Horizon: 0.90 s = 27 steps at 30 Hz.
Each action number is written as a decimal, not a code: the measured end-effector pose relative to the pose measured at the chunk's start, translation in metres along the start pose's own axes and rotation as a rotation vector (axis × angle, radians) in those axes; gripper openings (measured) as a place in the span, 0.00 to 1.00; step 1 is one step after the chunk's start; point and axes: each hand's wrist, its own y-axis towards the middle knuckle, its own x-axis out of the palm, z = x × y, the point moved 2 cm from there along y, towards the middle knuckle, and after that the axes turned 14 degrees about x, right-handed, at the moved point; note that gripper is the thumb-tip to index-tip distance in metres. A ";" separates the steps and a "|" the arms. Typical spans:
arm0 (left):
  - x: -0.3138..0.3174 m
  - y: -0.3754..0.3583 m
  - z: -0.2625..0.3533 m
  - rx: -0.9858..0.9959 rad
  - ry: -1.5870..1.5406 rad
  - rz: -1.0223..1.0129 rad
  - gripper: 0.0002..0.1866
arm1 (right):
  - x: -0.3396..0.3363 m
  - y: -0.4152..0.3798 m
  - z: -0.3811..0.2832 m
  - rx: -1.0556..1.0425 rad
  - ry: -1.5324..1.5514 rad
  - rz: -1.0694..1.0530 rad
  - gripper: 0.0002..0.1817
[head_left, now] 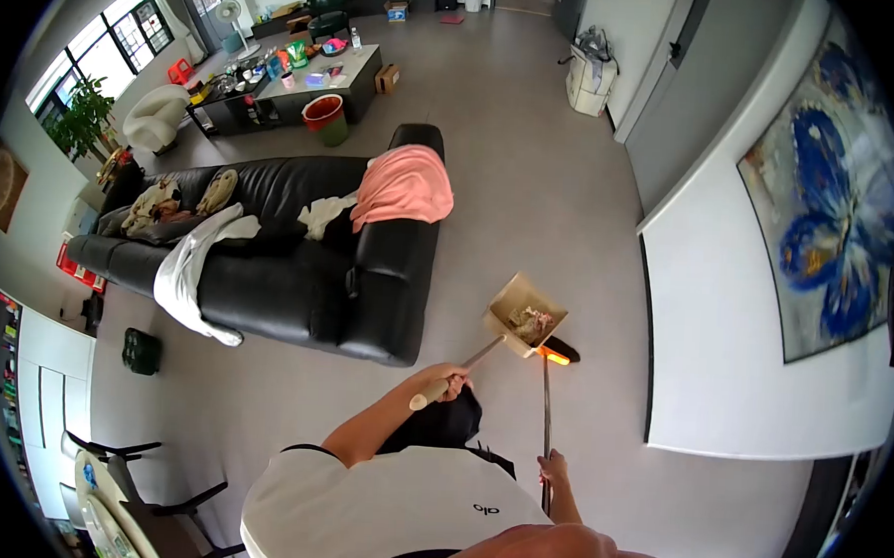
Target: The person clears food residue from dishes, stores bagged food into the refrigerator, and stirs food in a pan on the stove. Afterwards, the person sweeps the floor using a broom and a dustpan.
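My left hand (pixel 451 381) is wrapped around the wooden handle of a long-handled dustpan (pixel 499 299). The tan pan is out in front of me at floor level, with a small heap of debris (pixel 529 325) inside it. In my right hand (pixel 552 469) is the thin pole of a broom (pixel 547 408), gripped near its upper part. The broom's orange and black head (pixel 564 352) lies right at the near right edge of the dustpan, partly overlapped by it.
Left of the dustpan stands a black leather sofa (pixel 392 287) with a pink cloth (pixel 406 185) over its arm. A white wall with a blue butterfly painting (pixel 829 216) bounds the right. Behind the sofa are a red and green bin (pixel 326 124) and a cluttered coffee table (pixel 361 71).
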 end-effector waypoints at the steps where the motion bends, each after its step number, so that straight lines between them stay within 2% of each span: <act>1: 0.013 0.011 0.027 0.045 0.005 -0.019 0.14 | -0.012 0.017 -0.025 -0.015 -0.017 0.004 0.10; 3: 0.039 0.034 0.084 0.128 0.010 -0.043 0.13 | -0.040 0.049 -0.067 -0.014 -0.066 0.017 0.10; 7: 0.089 0.075 0.199 0.161 0.004 -0.008 0.13 | -0.082 0.082 -0.154 -0.032 -0.108 0.028 0.11; 13: 0.112 0.183 0.369 0.216 -0.172 -0.109 0.13 | -0.160 0.149 -0.311 -0.095 -0.265 0.012 0.12; 14: 0.117 0.196 0.395 0.241 -0.168 -0.060 0.13 | -0.175 0.169 -0.335 -0.106 -0.291 0.021 0.12; 16: 0.139 0.210 0.456 0.303 -0.147 0.036 0.13 | -0.202 0.209 -0.398 -0.146 -0.331 0.044 0.11; 17: 0.145 0.217 0.483 0.331 -0.181 0.030 0.13 | -0.217 0.227 -0.432 -0.268 -0.436 0.086 0.10; 20: 0.153 0.230 0.556 0.433 -0.265 0.019 0.13 | -0.258 0.254 -0.549 -0.194 -0.421 -0.010 0.09; 21: 0.154 0.228 0.579 0.479 -0.270 0.014 0.12 | -0.267 0.271 -0.581 -0.229 -0.439 -0.008 0.09; 27: 0.130 0.225 0.712 0.661 -0.341 0.179 0.13 | -0.285 0.370 -0.780 -0.433 -0.544 -0.037 0.09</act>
